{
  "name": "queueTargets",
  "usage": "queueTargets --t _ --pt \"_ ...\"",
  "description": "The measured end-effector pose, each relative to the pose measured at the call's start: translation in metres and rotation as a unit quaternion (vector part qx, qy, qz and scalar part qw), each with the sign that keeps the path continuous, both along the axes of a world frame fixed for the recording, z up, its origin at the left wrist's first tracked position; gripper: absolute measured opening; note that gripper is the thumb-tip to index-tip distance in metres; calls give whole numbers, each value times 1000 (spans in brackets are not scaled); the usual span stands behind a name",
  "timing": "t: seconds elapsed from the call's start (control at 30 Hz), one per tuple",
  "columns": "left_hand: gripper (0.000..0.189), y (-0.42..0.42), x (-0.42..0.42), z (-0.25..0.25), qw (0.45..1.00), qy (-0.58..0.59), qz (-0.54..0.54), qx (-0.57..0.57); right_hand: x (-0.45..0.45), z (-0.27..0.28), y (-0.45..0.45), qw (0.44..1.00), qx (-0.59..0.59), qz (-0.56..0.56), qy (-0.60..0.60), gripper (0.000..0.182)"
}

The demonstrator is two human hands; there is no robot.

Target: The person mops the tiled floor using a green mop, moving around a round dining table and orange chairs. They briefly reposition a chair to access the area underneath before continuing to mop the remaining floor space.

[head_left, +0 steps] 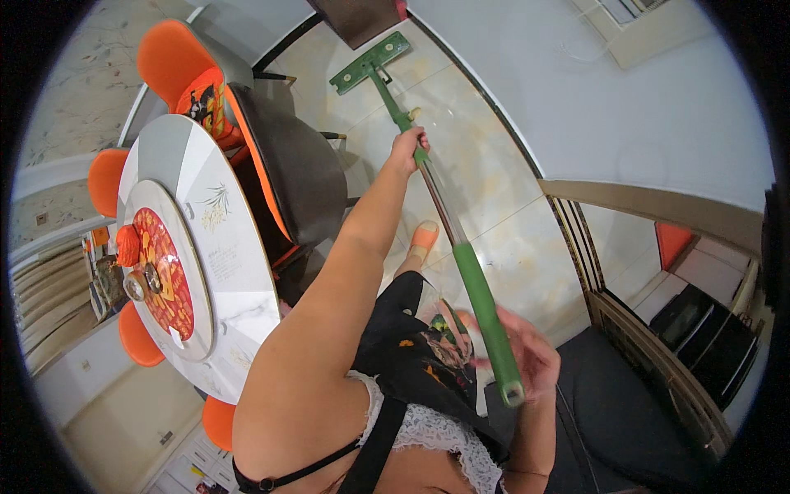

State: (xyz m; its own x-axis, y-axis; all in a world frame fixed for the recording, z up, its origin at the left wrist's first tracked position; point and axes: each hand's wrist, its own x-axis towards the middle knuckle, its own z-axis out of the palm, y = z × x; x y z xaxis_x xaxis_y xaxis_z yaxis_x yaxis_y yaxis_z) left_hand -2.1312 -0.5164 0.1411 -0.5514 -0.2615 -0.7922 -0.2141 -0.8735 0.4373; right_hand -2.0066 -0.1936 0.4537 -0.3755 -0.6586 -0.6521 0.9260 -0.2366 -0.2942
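Observation:
A green flat mop (474, 265) with a bare metal shaft section runs diagonally before me. Its flat head plate (370, 62) is at the far end, over the floor tiles. My left hand (409, 150), arm stretched out, is wrapped around the green part of the pole below the head. At the near end, my right hand (536, 355) is blurred beside and partly behind the long green grip (484, 315). How firmly its fingers close there is hidden by the grip. I cannot tell whether the head plate touches the floor.
To the left stands a round table (231, 259) with a turntable (202, 315), ringed by orange chairs (166, 58). A dark-backed chair (296, 167) is close to my left arm. A white wall (623, 111) lines the right, with a black cushioned seat (623, 395) below. My orange slipper (426, 235) is on the tiles.

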Motion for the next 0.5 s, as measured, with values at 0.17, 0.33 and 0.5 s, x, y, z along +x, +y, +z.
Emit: queueTargets --t 0.17,0.33,0.5 --pt "43 17 -3 -36 928 -148 -221 -262 -21 -16 -43 981 135 98 -102 68" --pt "70 158 49 -48 898 -147 -324 -259 17 9 72 933 316 134 -111 68" --pt "101 375 116 45 894 -68 -438 63 30 119 129 821 550 120 -92 59"
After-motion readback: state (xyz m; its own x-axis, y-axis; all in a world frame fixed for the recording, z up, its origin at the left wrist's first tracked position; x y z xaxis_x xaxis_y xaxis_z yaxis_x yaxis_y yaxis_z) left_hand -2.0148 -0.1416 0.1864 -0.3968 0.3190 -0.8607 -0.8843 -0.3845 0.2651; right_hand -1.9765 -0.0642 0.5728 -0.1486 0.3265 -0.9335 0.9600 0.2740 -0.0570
